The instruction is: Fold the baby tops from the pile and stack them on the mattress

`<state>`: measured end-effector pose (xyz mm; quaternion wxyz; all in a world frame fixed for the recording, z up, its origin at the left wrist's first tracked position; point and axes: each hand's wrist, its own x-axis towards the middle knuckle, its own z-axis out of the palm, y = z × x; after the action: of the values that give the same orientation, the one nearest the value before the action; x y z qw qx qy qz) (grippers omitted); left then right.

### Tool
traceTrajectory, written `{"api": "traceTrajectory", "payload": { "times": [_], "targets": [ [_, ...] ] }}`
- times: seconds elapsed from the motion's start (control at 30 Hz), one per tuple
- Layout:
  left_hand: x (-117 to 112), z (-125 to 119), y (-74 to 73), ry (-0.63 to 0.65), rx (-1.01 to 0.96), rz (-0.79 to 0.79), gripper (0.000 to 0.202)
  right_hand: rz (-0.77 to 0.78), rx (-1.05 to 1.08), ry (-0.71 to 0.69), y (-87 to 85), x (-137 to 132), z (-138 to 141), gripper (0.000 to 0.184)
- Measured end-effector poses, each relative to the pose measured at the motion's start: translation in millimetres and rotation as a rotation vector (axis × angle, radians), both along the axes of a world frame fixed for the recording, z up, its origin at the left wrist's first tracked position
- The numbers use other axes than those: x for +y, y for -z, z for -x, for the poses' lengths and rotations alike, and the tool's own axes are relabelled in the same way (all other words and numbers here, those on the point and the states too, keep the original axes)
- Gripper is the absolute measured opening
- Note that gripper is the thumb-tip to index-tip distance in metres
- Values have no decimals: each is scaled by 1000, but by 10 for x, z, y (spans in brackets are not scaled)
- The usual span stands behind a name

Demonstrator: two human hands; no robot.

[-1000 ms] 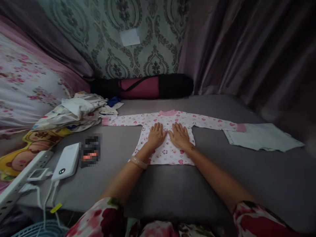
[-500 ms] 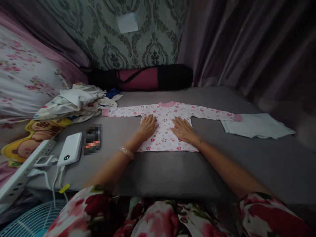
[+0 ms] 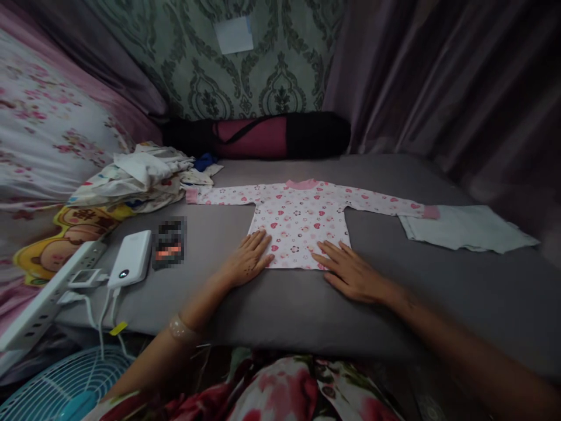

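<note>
A small white long-sleeved shirt [image 3: 298,219] with pink hearts, pink collar and cuffs lies flat, its sleeves stretched out to both sides and its collar away from me. My left hand [image 3: 248,257] rests flat on the lower left corner of the shirt, fingers extended. On the lower right corner lies my right hand [image 3: 350,269], its fingers spread and partly over the hem. The shirt's right cuff overlaps a folded pale grey-green cloth [image 3: 473,225].
A grey sheet [image 3: 280,310] covers the surface. At left are a crumpled clothes pile [image 3: 140,175], a white power bank [image 3: 130,257] with cables, a power strip [image 3: 48,298] and a blue fan [image 3: 74,386]. A black and maroon long bag [image 3: 254,137] lies along the wall.
Both hands have slid down the shirt toward me, from its middle to the bottom corners. The shirt stays spread flat, and the view has shifted slightly.
</note>
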<state>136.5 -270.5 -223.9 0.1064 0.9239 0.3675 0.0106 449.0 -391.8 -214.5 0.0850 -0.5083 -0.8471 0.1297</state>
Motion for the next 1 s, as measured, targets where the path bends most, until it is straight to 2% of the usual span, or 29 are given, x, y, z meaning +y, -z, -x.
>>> {"api": "traceTrajectory", "payload": {
  "times": [0.17, 0.27, 0.33, 0.43, 0.53, 0.63, 0.73, 0.83, 0.93, 1.0],
  "targets": [
    [-68, 312, -70, -22, 21, 35, 59, 103, 44, -4, -157, -243, -100, 55],
    [-68, 321, -147, -19, -20, 29, 49, 150, 77, 49, -305, -137, 21, 46],
    [-49, 180, -176, -32, -87, -16, 44, 82, 101, 92, -352, 42, 222, 44],
    [-28, -153, -123, -34, -199, -100, 44, -65, 96, 124, -281, 326, 602, 48],
    [-51, -394, 35, -82, -191, -152, 48, -90, 31, 102, -104, 473, 870, 53],
    [-106, -442, 191, -138, -123, -181, 51, -57, -11, 87, 34, 481, 945, 55],
    [-142, -409, 217, -147, -56, -193, 52, -13, -14, 89, 57, 450, 925, 55],
    [-100, -403, 58, -122, -6, -185, 49, 57, 6, 79, -25, 465, 877, 56],
    [55, -473, -218, -73, 59, -101, 35, 146, 55, 30, -166, 586, 780, 56],
    [210, -583, -374, -98, 79, -33, 29, 137, 77, 100, -246, 737, 690, 54]
  ]
}}
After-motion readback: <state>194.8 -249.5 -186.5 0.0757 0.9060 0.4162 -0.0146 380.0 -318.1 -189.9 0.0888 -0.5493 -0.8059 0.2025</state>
